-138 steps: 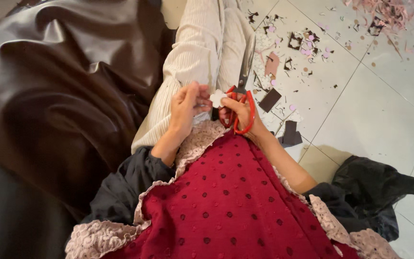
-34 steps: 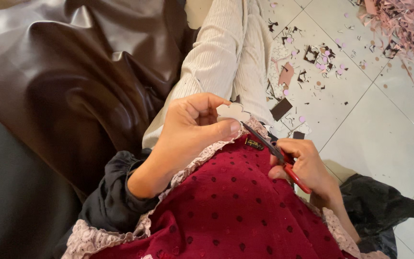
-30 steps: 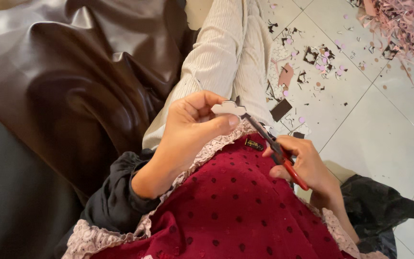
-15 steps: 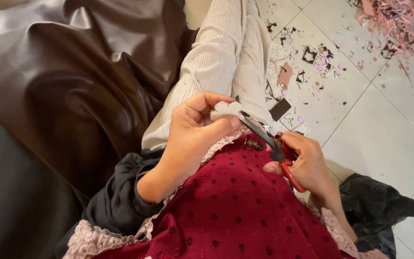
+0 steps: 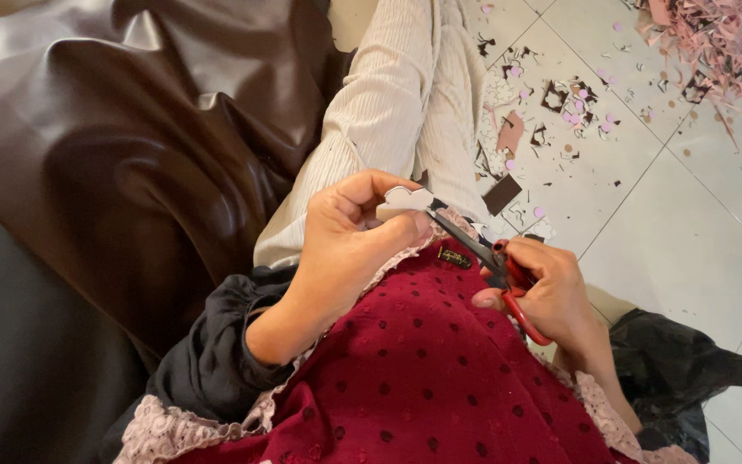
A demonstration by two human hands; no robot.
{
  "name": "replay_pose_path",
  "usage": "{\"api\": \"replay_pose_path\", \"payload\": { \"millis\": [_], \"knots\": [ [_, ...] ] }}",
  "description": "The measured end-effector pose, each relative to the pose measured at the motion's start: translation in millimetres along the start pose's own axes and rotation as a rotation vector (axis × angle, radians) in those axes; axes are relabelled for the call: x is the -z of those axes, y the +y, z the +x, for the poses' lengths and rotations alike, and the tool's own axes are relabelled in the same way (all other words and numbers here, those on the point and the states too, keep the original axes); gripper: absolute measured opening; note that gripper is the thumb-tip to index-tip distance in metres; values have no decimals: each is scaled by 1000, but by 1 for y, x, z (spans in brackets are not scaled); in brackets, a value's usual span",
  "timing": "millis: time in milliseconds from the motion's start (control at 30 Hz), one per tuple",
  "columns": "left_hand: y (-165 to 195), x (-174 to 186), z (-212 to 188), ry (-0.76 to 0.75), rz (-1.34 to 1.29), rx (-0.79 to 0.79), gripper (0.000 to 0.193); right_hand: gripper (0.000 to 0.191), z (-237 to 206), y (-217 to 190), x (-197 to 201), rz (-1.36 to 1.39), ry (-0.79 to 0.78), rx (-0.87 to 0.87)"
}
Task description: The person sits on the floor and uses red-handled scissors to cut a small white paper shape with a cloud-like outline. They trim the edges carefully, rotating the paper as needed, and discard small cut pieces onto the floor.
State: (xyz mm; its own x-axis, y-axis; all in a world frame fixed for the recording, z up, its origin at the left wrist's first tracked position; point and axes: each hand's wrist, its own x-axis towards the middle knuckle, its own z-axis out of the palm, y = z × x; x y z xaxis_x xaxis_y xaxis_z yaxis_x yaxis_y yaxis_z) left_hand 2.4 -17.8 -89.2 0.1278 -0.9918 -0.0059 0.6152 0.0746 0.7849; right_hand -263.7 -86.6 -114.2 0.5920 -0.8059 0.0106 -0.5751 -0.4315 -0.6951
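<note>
Cutting step in hand: my left hand (image 5: 349, 236) pinches the small pale cutout (image 5: 404, 199) over my lap, fingers clamped on it; my right hand (image 5: 543, 288) grips the red-handled scissors (image 5: 483, 253), blades at its edge. Next, I judge, a slow turn of the cutout.

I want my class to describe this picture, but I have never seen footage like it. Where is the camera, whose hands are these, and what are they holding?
There is no machine here. The camera sits on a person's head and looks down at their own lap and hands. The left hand pinches a small pale cut-out shape between its fingertips. The right hand holds red-handled scissors, whose dark blades meet the edge of that shape. The lap is covered by dark red dotted fabric with a pink lace trim. A brown leather seat lies to the left. On the white tiled floor are scattered paper scraps, pink and dark, with a bigger heap in the top right corner.
</note>
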Motion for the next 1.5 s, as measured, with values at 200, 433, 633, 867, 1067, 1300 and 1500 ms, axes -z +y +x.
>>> {"api": "replay_pose_path", "payload": {
  "millis": [200, 433, 633, 867, 1067, 1300, 1500],
  "knots": [
    [-1, -1, 0, 24, 52, -20, 23, 61, 0, -9, 1, -88, 39, 4],
    [-2, -2, -3, 29, 167, -91, 23, 55, -1, -14, 5, -57, 21, 33],
    [-1, -3, -1, 33, -14, -5, 21, 53, 1, -16, 2, 9, -8, -19],
    [-6, -7, -6, 79, 290, -200, 19, 58, -3, -19, -3, -107, 136, 26],
    [-8, -7, -5, 95, 198, -149, 21, 63, -4, -17, -7, -69, 182, 17],
    [-7, -5, -7, 99, 224, -133, 19, 60, -5, -11, -8, -94, 177, 32],
    [-4, -2, -6, 29, 97, -30, 19, 52, -7, -4, -1, 161, -92, -106]
  ]
}}
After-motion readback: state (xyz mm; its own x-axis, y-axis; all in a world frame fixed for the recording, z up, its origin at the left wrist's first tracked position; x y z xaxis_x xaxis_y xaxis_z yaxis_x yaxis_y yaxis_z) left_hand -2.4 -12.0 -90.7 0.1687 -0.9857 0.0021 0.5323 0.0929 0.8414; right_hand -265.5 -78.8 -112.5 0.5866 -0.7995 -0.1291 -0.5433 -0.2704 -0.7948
